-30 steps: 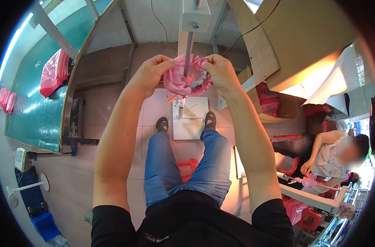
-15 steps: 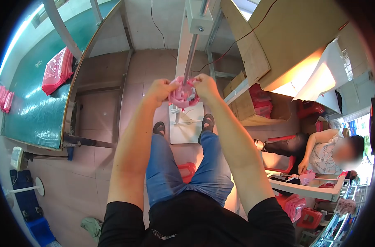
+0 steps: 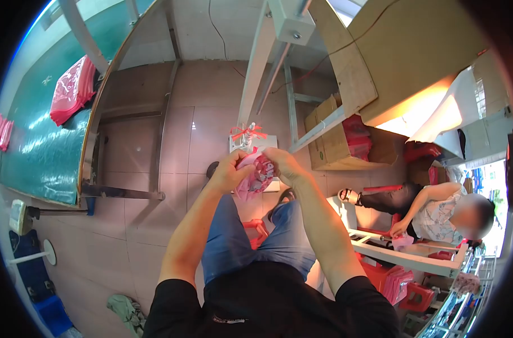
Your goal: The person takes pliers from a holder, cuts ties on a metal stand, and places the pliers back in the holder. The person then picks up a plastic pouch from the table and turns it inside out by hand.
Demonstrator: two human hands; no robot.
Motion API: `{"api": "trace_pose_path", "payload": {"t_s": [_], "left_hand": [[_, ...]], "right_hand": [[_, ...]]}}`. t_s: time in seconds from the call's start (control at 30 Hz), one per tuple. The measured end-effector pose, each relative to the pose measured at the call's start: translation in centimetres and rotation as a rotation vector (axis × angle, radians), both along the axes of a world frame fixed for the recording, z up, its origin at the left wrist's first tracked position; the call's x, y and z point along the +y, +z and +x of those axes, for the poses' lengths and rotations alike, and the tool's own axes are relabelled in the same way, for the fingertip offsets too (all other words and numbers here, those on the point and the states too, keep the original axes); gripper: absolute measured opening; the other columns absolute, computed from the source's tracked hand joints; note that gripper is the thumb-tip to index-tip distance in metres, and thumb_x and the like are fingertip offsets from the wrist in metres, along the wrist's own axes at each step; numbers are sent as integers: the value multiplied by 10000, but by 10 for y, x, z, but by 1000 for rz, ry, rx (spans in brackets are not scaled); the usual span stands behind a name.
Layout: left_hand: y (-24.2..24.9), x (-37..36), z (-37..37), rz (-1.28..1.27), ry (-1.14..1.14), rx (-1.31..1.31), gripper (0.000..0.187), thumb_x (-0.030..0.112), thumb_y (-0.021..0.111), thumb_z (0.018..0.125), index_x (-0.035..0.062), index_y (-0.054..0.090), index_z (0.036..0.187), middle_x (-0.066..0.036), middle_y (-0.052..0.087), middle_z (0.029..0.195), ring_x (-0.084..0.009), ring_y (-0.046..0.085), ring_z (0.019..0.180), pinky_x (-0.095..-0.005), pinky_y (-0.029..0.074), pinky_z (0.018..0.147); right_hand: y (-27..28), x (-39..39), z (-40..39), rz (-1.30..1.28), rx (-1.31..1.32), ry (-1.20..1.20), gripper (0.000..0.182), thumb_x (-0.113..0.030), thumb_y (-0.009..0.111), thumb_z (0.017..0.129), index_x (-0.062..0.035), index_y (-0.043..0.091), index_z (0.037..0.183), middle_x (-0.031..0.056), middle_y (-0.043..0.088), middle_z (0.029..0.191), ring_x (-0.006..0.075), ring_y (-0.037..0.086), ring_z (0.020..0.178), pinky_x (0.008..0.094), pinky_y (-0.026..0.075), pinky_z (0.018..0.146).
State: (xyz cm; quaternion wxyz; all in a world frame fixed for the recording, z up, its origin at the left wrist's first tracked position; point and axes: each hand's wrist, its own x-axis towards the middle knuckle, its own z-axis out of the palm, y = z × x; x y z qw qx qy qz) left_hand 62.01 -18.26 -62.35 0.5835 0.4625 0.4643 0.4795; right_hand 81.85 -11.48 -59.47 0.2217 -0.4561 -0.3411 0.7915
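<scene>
A pink, crumpled plastic bag [image 3: 257, 179] with pale printing hangs between my two hands, in front of my knees. My left hand [image 3: 230, 171] pinches its upper left edge, fingers closed. Its upper right edge is in the closed fingers of my right hand [image 3: 283, 164]. Just beyond the bag, a red ribbon [image 3: 249, 133] is tied around the foot of a white upright stand [image 3: 253, 84]. A thin metal rod [image 3: 273, 79] hangs from the stand's top block, apart from the bag.
To the left, a green-topped table [image 3: 42, 152] carries stacks of pink bags [image 3: 73, 93]. A cardboard box [image 3: 328, 143] holding pink packs stands on the right. Another person [image 3: 437, 211] sits at a white frame [image 3: 403, 256] at far right. A red stool [image 3: 256, 232] is between my legs.
Both hands have drawn the pink bag away from the rod, down and toward my body. The stand's foot and red ribbon now show. My view has shifted slightly.
</scene>
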Motion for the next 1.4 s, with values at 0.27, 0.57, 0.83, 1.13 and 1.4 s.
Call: {"api": "trace_pose_path", "payload": {"t_s": [0.27, 0.57, 0.83, 1.13, 1.4], "left_hand": [[28, -4, -9, 41, -57, -97, 179, 120, 720, 845, 49, 580, 931, -15, 526, 755, -90, 479, 687, -259, 420, 617], [44, 11, 29, 472, 610, 563, 125, 55, 673, 877, 43, 558, 925, -45, 510, 671, -114, 482, 586, -272, 418, 537], [4, -9, 39, 284, 216, 164, 150, 53, 666, 904, 61, 541, 986, 38, 546, 818, -46, 491, 700, -204, 407, 617], [43, -34, 42, -10, 105, -860, 285, 79, 668, 889, 89, 553, 1149, -9, 606, 1043, -122, 572, 914, -307, 481, 851], [49, -38, 67, 93, -18, -682, 401, 17, 726, 833, 70, 522, 1175, -23, 588, 1062, -144, 611, 985, -280, 498, 867]], "right_hand": [[35, 2, -16, 662, -281, 182, 183, 23, 695, 770, -38, 538, 840, 39, 581, 750, 135, 562, 695, 310, 459, 581], [37, -25, -28, 1311, -489, -5, 194, 53, 663, 731, -24, 523, 841, 99, 551, 749, 222, 553, 647, 327, 467, 576], [43, -12, -2, 1033, -401, -386, 196, 60, 649, 750, -43, 522, 857, 7, 508, 710, 90, 493, 622, 247, 426, 550], [37, -34, 32, 1059, -328, -217, 206, 71, 640, 794, -38, 574, 956, -6, 563, 824, 70, 518, 725, 215, 445, 648], [51, -28, 16, 384, 351, -954, 171, 80, 632, 825, -46, 529, 877, -18, 535, 768, 63, 500, 657, 232, 422, 580]]}}
